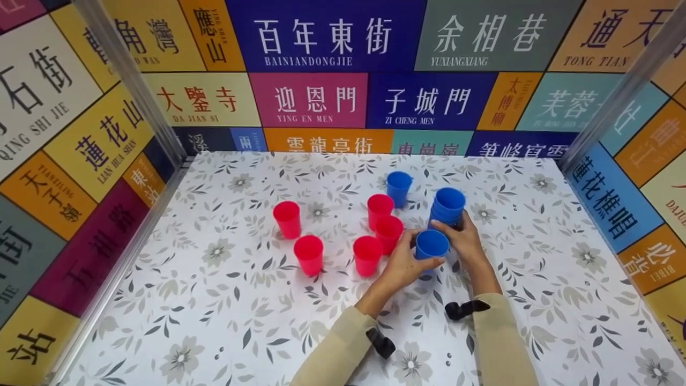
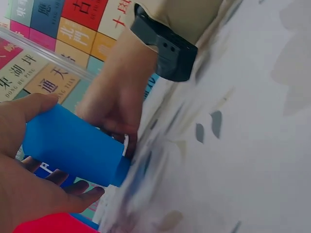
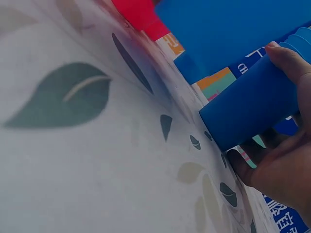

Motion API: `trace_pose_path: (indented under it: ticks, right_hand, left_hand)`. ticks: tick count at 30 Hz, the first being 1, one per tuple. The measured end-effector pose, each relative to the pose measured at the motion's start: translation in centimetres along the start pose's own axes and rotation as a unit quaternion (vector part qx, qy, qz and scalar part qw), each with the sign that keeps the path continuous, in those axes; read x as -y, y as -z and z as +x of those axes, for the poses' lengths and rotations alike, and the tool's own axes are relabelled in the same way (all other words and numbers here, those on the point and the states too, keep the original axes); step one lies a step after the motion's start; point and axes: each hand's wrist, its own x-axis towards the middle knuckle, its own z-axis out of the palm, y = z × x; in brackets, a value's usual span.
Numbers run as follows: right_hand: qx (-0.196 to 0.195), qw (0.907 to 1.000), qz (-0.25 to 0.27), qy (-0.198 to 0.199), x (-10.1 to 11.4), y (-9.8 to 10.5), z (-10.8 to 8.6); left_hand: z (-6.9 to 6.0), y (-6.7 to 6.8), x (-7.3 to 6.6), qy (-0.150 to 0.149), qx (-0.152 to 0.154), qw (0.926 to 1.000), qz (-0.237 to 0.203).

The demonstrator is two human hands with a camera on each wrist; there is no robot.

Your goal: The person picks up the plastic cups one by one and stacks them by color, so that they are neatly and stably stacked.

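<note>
My left hand (image 1: 405,262) holds a blue cup (image 1: 432,245), thumb on one side and fingers on the other. The left wrist view shows this blue cup (image 2: 73,145) up close. Just beyond it, my right hand (image 1: 467,238) grips a stack of nested blue cups (image 1: 449,202), its lower part partly hidden. In the right wrist view the thumb and fingers lie around the lowest blue cup (image 3: 252,104), close above the tabletop. Beside my left hand stand a red cup (image 1: 367,256) and another red cup (image 1: 389,234).
A single blue cup (image 1: 399,188) stands behind, next to a red cup (image 1: 380,212). Farther left are two more red cups, one rear (image 1: 287,220) and one front (image 1: 309,255). The leaf-patterned tabletop (image 1: 214,300) meets sign-covered walls (image 1: 332,37) at its back and sides.
</note>
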Motion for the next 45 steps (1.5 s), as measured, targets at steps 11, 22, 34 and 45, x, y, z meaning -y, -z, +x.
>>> trace_pose_path:
  ticks: [11,22,34,45]
  right_hand:
    - [0.003,0.9993,0.006,0.038,-0.5,0.3,-0.1]
    - [0.001,0.9979,0.008,0.064,-0.6,0.3,0.1]
    - [0.011,0.9971,0.033,0.068,-0.7,0.3,0.2]
    - [0.019,0.9986,0.022,0.043,-0.4,0.5,0.0]
  left_hand:
    - [-1.2,2.0,-3.5,-0.041,0.023,0.9989,-0.006]
    - [-1.2,3.4,-6.6,-0.036,0.053,0.9978,0.016]
    - [-0.1,3.0,-7.9,-0.032,0.033,0.9972,0.059]
    - [1.8,2.7,-8.9,-0.062,0.026,0.9910,0.116]
